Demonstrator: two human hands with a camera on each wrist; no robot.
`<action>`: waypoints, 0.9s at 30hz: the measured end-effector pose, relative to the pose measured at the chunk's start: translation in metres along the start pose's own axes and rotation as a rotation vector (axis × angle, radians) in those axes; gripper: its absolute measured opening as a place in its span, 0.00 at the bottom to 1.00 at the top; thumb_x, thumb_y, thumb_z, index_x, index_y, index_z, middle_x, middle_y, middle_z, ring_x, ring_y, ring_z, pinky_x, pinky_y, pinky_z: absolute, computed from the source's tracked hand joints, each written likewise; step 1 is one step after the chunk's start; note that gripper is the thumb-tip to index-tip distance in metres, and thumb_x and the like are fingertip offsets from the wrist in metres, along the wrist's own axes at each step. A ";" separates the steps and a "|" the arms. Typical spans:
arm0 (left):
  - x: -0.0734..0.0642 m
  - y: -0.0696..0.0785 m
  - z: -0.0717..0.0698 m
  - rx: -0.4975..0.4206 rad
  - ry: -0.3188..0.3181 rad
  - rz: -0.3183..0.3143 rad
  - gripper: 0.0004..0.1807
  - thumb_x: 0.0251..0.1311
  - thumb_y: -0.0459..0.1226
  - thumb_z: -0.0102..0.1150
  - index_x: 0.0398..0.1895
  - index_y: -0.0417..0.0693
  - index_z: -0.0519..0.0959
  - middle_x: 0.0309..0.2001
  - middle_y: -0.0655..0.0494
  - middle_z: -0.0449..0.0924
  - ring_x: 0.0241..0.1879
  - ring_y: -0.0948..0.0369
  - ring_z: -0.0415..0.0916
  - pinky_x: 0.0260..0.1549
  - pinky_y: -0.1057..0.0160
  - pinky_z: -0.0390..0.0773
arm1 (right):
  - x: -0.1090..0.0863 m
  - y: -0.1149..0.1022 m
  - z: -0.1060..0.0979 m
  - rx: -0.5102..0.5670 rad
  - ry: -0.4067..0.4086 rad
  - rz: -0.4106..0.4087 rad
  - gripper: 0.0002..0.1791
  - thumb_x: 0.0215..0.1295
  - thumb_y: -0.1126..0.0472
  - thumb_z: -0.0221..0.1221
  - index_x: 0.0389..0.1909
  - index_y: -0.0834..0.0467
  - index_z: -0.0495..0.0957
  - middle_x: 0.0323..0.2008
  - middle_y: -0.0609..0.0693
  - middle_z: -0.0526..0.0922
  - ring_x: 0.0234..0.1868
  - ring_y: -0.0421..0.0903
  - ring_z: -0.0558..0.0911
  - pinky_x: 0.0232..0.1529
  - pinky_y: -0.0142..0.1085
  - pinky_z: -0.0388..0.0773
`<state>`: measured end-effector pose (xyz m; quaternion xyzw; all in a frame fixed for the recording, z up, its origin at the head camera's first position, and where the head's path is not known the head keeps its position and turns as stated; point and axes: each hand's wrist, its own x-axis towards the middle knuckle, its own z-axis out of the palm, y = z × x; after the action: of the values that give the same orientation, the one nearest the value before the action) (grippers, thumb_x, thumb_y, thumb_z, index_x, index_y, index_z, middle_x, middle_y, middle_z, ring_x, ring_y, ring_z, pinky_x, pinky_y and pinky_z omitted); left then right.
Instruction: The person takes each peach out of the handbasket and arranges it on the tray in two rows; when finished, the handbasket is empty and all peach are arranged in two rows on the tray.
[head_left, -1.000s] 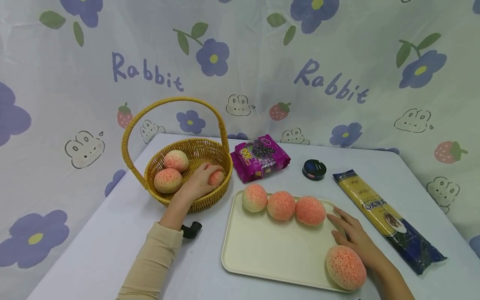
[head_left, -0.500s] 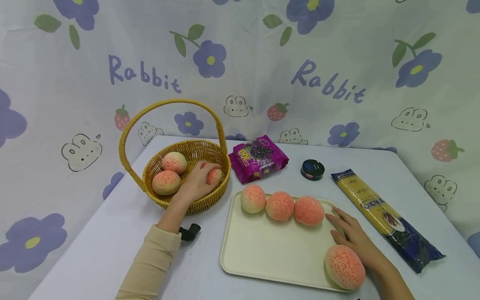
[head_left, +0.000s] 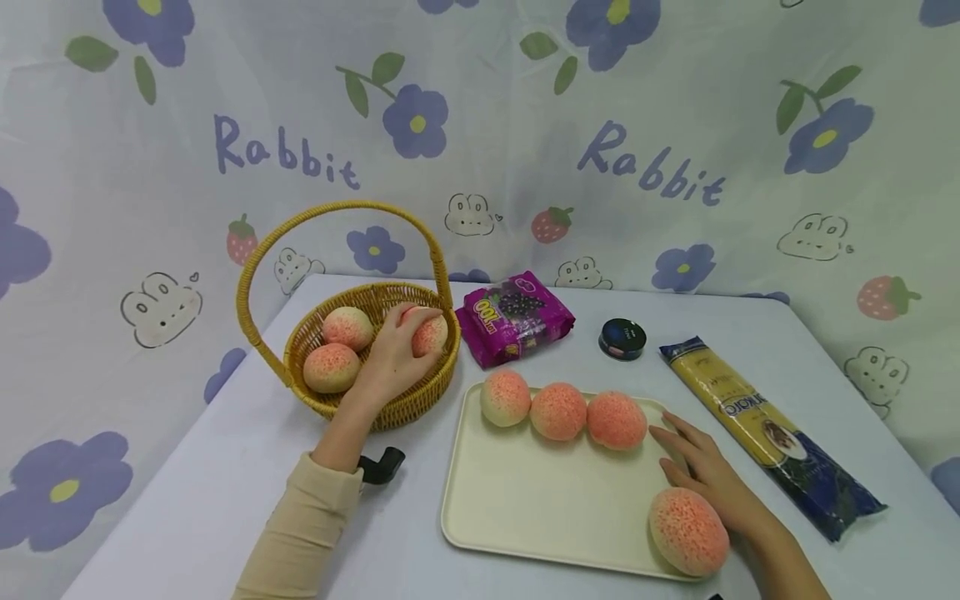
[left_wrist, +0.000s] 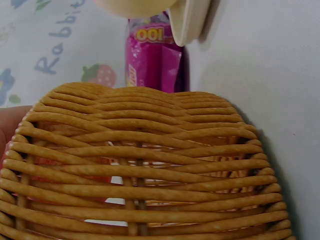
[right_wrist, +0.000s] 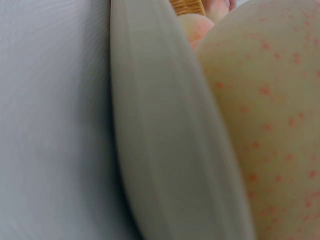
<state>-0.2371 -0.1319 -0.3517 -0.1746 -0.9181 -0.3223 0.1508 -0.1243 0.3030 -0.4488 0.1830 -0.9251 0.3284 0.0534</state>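
Note:
With curled fingers, my left hand (head_left: 395, 352) grips a pink-and-cream peach (head_left: 431, 332) at the right side of the wicker basket (head_left: 405, 408). Two more peaches, one behind (head_left: 347, 327) and one in front (head_left: 332, 368), sit in the basket's left half. In the left wrist view the basket's woven wall (left_wrist: 140, 165) hides most of that hand. My right hand (head_left: 708, 475) lies at the right edge of the cream tray (head_left: 540, 508), fingers loosely extended. Beside it a large peach (head_left: 688, 532) rests on the tray's near right corner; in the right wrist view this peach (right_wrist: 280, 125) looms close.
Three peaches (head_left: 558, 412) line the tray's back edge. Behind stand a purple grape-print packet (head_left: 517, 317) and a round dark tin (head_left: 622, 338). A long blue-and-yellow pasta packet (head_left: 768, 433) lies to the right. The basket's tall handle (head_left: 341, 205) arches over its opening.
My left hand has raised the gripped peach slightly inside the basket, so more of it shows. The right hand stays in place. The head view has shifted a little.

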 end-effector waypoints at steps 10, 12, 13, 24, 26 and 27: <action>-0.003 0.022 -0.008 0.024 0.061 0.054 0.28 0.50 0.35 0.64 0.57 0.58 0.70 0.60 0.48 0.57 0.56 0.50 0.63 0.50 0.51 0.70 | 0.000 0.001 0.001 -0.001 0.011 -0.015 0.23 0.64 0.59 0.54 0.60 0.56 0.68 0.65 0.62 0.56 0.62 0.67 0.53 0.49 0.68 0.53; -0.003 0.028 -0.009 0.037 0.072 0.069 0.28 0.51 0.36 0.64 0.57 0.58 0.70 0.60 0.49 0.57 0.56 0.50 0.65 0.50 0.51 0.71 | 0.000 0.000 0.001 -0.003 0.011 -0.013 0.23 0.64 0.59 0.54 0.60 0.56 0.68 0.65 0.62 0.56 0.62 0.67 0.53 0.49 0.68 0.53; -0.004 0.030 -0.009 0.044 0.077 0.079 0.28 0.50 0.36 0.64 0.57 0.58 0.70 0.60 0.48 0.57 0.55 0.49 0.65 0.49 0.51 0.71 | 0.000 0.000 0.001 -0.005 0.010 -0.012 0.23 0.64 0.59 0.54 0.60 0.56 0.68 0.65 0.62 0.56 0.62 0.67 0.53 0.49 0.68 0.53; -0.007 0.055 -0.007 0.027 0.072 0.183 0.28 0.50 0.36 0.65 0.57 0.59 0.70 0.61 0.47 0.57 0.51 0.51 0.69 0.44 0.56 0.75 | 0.001 0.000 0.001 0.010 0.006 -0.003 0.23 0.64 0.59 0.54 0.60 0.57 0.68 0.66 0.62 0.55 0.63 0.67 0.52 0.50 0.68 0.52; -0.008 0.059 -0.006 0.023 0.066 0.198 0.28 0.50 0.36 0.65 0.57 0.59 0.70 0.61 0.47 0.57 0.51 0.52 0.69 0.44 0.57 0.75 | 0.001 0.000 0.001 0.012 0.001 0.001 0.23 0.64 0.59 0.54 0.60 0.57 0.68 0.66 0.62 0.55 0.63 0.67 0.52 0.50 0.68 0.52; -0.009 0.062 -0.006 0.019 0.065 0.204 0.29 0.50 0.37 0.65 0.57 0.59 0.70 0.61 0.46 0.57 0.51 0.52 0.69 0.44 0.56 0.76 | 0.001 0.000 0.001 0.011 0.001 0.002 0.23 0.64 0.59 0.54 0.60 0.57 0.68 0.66 0.62 0.55 0.63 0.67 0.52 0.50 0.68 0.52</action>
<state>-0.2028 -0.0924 -0.3177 -0.2550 -0.8933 -0.3019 0.2141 -0.1251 0.3021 -0.4492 0.1824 -0.9234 0.3336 0.0524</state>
